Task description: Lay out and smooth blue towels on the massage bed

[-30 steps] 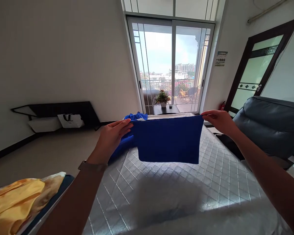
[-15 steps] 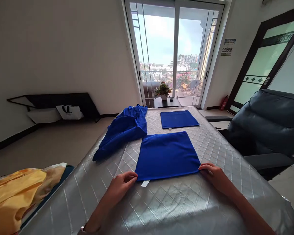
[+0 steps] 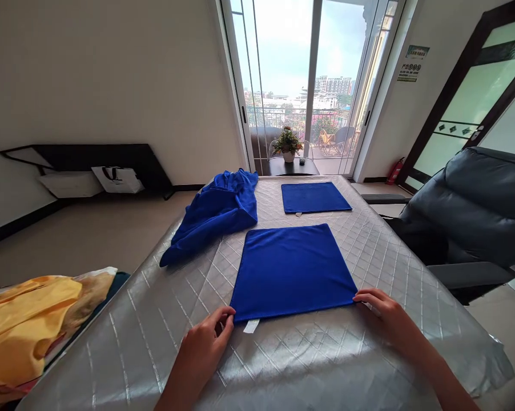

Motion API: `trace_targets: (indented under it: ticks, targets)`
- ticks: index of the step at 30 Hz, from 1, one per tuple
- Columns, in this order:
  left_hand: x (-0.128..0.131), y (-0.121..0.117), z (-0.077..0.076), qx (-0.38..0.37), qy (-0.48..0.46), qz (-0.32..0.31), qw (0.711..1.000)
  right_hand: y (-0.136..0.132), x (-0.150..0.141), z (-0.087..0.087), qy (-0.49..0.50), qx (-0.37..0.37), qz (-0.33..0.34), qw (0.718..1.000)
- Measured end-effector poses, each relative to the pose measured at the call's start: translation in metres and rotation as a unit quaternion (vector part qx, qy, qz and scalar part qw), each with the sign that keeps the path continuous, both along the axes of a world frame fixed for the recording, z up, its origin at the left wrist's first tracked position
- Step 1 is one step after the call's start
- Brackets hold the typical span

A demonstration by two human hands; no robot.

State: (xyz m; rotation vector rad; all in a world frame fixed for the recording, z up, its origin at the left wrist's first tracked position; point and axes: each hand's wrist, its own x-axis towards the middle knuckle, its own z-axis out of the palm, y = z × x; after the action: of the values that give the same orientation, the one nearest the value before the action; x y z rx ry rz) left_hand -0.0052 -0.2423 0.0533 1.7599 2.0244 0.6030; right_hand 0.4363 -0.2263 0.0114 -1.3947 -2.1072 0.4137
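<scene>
A flat blue cushion cover (image 3: 294, 271) lies spread on the silver quilted mattress (image 3: 300, 365), with a small white tag (image 3: 251, 326) sticking out at its near left edge. My left hand (image 3: 208, 337) pinches its near left corner. At the near right corner, my right hand (image 3: 381, 311) pinches the fabric between thumb and fingers. Beyond it a second blue cover (image 3: 315, 197) lies flat, also with a tag. To the left sits a crumpled heap of blue fabric (image 3: 218, 214), its folds piled toward the far edge.
A black recliner chair (image 3: 489, 205) stands close on the right. Yellow cloth (image 3: 30, 314) lies low at the left. Past the far edge are a small table with a potted plant (image 3: 288, 145) and a sliding glass door. A white bag (image 3: 118, 180) rests on a black frame by the wall.
The near cover's front corners have come slightly closer and farther apart, and its surface looks smoother. Both hands keep their pinch. The camera view has tilted slightly downward.
</scene>
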Motion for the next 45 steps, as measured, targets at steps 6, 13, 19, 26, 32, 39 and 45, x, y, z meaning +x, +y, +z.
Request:
trace_targets:
  ticks: [6, 13, 19, 26, 32, 39, 45]
  targets:
    - [-0.006, -0.016, -0.012, 0.026, -0.006, 0.009, 1.0, -0.012, 0.0, 0.004, -0.015, -0.001, 0.004, 1.0]
    - [-0.01, -0.02, -0.027, 0.048, -0.032, 0.012, 0.998, -0.017, -0.002, -0.002, -0.031, -0.022, -0.006, 0.999]
    - [-0.013, -0.019, -0.036, 0.093, -0.015, -0.006, 0.995, -0.005, -0.011, 0.033, -0.119, -0.076, 0.018, 0.99]
    - [-0.013, -0.023, -0.041, 0.095, 0.011, -0.016, 0.995, 0.04, -0.053, 0.028, -0.104, -0.016, -0.025, 0.994]
    - [-0.014, -0.026, -0.045, 0.106, 0.04, -0.018, 0.993, 0.043, -0.064, -0.02, -0.15, -0.026, -0.064, 0.986]
    - [-0.009, -0.025, -0.042, 0.111, 0.1, -0.021, 0.989, 0.037, -0.066, -0.022, -0.189, -0.049, -0.062, 0.979]
    - [-0.004, -0.02, -0.032, 0.089, 0.194, -0.038, 0.976, 0.036, -0.066, -0.026, -0.182, -0.038, -0.072, 0.98]
